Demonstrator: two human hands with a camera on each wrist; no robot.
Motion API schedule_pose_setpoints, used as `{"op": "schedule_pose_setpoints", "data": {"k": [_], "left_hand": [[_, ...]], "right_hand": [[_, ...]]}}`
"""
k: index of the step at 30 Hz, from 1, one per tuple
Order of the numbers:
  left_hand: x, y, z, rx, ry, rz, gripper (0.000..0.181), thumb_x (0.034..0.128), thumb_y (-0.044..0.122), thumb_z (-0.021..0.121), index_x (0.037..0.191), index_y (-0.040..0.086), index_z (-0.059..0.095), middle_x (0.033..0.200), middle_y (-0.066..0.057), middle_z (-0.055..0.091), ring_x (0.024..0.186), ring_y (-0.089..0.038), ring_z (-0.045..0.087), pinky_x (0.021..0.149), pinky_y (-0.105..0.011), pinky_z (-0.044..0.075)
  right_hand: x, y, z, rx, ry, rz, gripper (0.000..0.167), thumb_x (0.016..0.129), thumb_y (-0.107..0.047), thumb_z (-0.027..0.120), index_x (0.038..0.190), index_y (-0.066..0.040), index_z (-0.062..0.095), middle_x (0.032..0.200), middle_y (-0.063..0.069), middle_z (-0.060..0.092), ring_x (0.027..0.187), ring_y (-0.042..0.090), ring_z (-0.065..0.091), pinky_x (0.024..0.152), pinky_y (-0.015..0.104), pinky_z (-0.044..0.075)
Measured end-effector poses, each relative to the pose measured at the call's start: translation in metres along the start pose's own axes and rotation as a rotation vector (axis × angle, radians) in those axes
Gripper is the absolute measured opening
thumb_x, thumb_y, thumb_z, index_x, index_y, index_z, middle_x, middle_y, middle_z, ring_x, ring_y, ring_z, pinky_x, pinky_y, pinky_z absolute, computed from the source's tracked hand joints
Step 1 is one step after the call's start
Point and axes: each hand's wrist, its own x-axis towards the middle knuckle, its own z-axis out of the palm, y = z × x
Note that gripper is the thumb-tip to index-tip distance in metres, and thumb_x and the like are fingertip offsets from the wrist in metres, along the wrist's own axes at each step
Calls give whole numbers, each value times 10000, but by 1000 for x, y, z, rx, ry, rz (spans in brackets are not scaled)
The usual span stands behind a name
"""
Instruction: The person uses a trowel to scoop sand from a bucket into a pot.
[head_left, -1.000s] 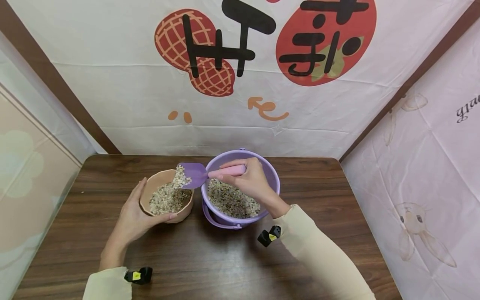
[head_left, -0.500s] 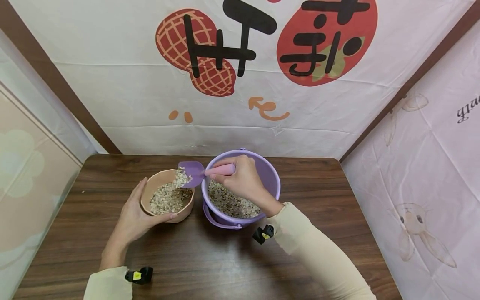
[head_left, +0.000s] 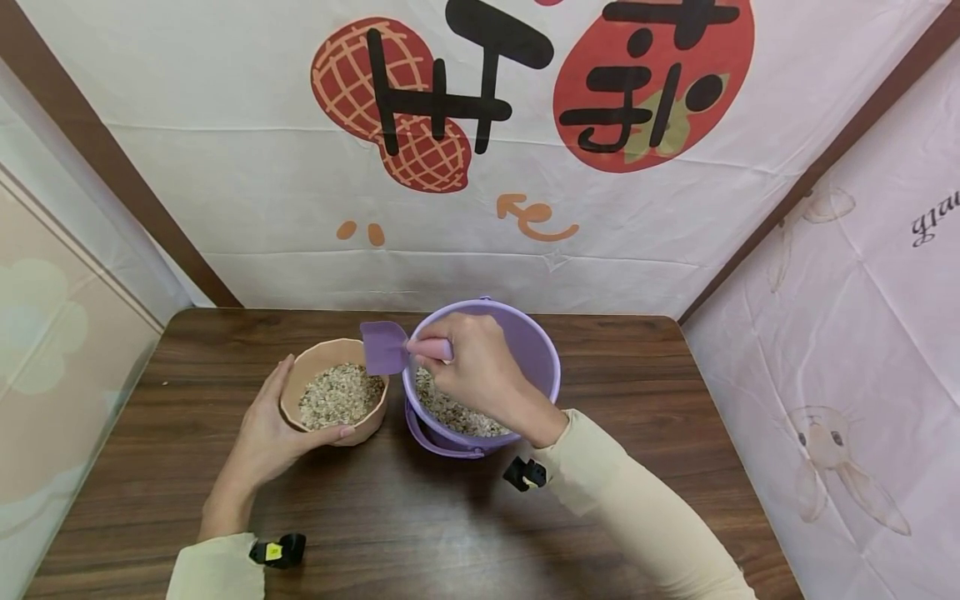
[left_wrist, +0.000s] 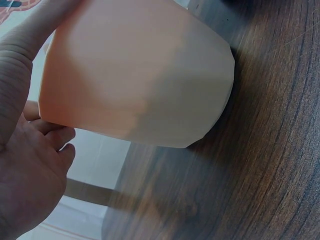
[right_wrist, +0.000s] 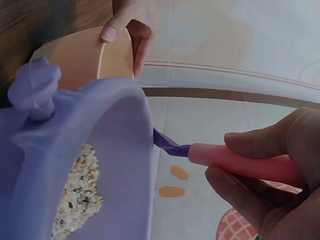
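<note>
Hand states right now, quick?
Left hand: holding the peach bowl, thumb and fingers round its side.
Right hand: closed on the pink handle of the purple shovel.

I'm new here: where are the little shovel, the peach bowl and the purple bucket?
Little shovel [head_left: 386, 348], head view: on its purple blade.
Peach bowl [left_wrist: 135, 75], left wrist view: on its outer surface.
Purple bucket [right_wrist: 125, 162], right wrist view: on its inner wall.

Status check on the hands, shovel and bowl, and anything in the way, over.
Left hand holds bowl, grit inside. Right hand, over bucket, grips shovel. Shovel looks bare from above, near bowl's rim. Nothing seen in the way.
</note>
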Motion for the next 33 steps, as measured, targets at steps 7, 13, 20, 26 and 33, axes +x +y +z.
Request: {"op": "schedule_pose_setpoints", "data": {"k": [7,13,20,26,33], "left_hand": [[0,0,0,5,-7,-5,1392,636,422,974,1639,79,72,1641,-289,138,1452,-537,210,1080,-744,255],[1,-1,0,3,-12,-5,1392,637,424,973,1641,86,70,1642,-288,136,1452,-540,208,1077,-750,252],[2,-2,-1,-3,-9,4,1386,635,410,976,1641,89,80,1638,-290,150,1447,-542,217,1075,-749,255],[2,-2,-1,-12,-16,-2,1382,642,405,975,1642,96,72,1644,-282,139,1455,-534,205,1080,-748,248],[2,-2,-1,-15,-17,1,1377,643,391,977,1641,87,77,1648,-267,145,1451,-528,223,1069,-749,264]], "right_hand": [[-3,3,-4,55,52,-42,176,789,-72,858,950,-137,827,901,-46,769,878,90,706,810,233,544],[-9,9,-11,216,100,25,201,767,-89,895,953,-130,831,883,-57,772,877,56,692,807,235,539],[-19,18,-25,417,121,235,208,774,-155,904,967,-129,830,889,-50,769,836,64,675,709,256,560],[-30,30,-37,615,125,321,221,808,-110,872,1019,-83,815,865,17,772,606,113,582,504,232,483],[-46,43,-49,684,143,403,257,807,-131,873,1049,-75,808,911,59,779,783,191,725,671,281,591]]}}
